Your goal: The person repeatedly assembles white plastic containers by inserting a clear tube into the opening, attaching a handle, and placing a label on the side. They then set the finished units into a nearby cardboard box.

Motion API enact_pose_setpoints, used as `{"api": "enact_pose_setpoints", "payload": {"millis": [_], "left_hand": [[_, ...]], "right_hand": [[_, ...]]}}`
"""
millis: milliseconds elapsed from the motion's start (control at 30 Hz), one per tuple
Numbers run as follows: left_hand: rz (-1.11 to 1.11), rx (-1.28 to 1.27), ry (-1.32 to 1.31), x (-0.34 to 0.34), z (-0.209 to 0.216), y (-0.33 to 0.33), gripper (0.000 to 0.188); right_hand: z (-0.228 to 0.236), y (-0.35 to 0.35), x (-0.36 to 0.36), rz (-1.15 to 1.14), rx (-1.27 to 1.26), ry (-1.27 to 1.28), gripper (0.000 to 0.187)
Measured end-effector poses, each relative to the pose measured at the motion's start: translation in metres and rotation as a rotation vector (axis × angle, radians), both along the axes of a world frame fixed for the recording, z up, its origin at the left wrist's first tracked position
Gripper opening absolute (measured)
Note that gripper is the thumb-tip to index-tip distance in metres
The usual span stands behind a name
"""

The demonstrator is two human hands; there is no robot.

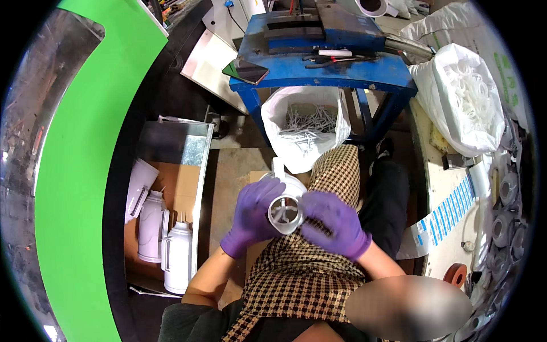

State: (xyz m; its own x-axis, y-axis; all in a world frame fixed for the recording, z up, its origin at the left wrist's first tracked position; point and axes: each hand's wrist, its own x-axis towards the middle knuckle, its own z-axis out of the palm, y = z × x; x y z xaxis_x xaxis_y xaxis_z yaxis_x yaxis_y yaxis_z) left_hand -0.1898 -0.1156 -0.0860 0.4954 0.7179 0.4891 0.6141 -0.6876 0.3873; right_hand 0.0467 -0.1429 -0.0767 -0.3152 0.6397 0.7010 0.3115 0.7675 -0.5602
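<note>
Over my lap I hold a white round plastic part [285,223] with its open end facing up and thin pieces crossing inside. My left hand [255,210], in a purple glove, wraps round the left side of that part. My right hand [335,225], also gloved in purple, has its fingers bent in at the part's right rim. It is slightly blurred, and what its fingertips pinch is hidden. Just beyond the part shows a white jug-like body [295,186] with a handle [277,166]; whether the two are joined I cannot tell.
Several white jugs [179,259] with handles are in an open box [185,188] at left. Ahead, a blue bench [353,73] carries a phone [246,72] and pliers [327,61]. A white sack [274,134] of thin strips stands beneath it. On the right are a sack of rings [447,117] and blue-white labels [450,211].
</note>
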Motion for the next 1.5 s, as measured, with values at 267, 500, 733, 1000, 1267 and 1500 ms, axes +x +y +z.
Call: {"api": "enact_pose_setpoints", "payload": {"millis": [267, 500, 733, 1000, 1267, 1500], "left_hand": [[-0.082, 0.085, -0.103, 0.054, 0.014, -0.009, 0.076], [0.008, 0.019, -0.026, 0.081, -0.006, -0.021, 0.05], [-0.02, 0.175, -0.063, 0.095, 0.004, -0.007, 0.04], [-0.233, 0.263, 0.012, 0.123, -0.01, 0.04, 0.047], [-0.004, 0.156, -0.294, 0.126, -0.021, 0.116, 0.058], [0.183, 0.192, -0.623, 0.053, 0.037, 0.106, 0.085]], "right_hand": [[-0.029, -0.037, -0.001, -0.251, -0.063, -0.417, 0.067], [-0.047, -0.049, 0.008, -0.269, -0.426, -0.539, 0.043], [-0.015, -0.039, 0.027, -0.375, -0.125, -0.508, 0.052], [0.001, -0.012, 0.061, 0.024, -1.052, 0.071, 0.047], [0.049, 0.02, 0.075, 0.037, -0.585, -0.008, 0.049], [0.126, 0.126, 0.31, -1.103, 0.157, -0.754, 0.029]]}}
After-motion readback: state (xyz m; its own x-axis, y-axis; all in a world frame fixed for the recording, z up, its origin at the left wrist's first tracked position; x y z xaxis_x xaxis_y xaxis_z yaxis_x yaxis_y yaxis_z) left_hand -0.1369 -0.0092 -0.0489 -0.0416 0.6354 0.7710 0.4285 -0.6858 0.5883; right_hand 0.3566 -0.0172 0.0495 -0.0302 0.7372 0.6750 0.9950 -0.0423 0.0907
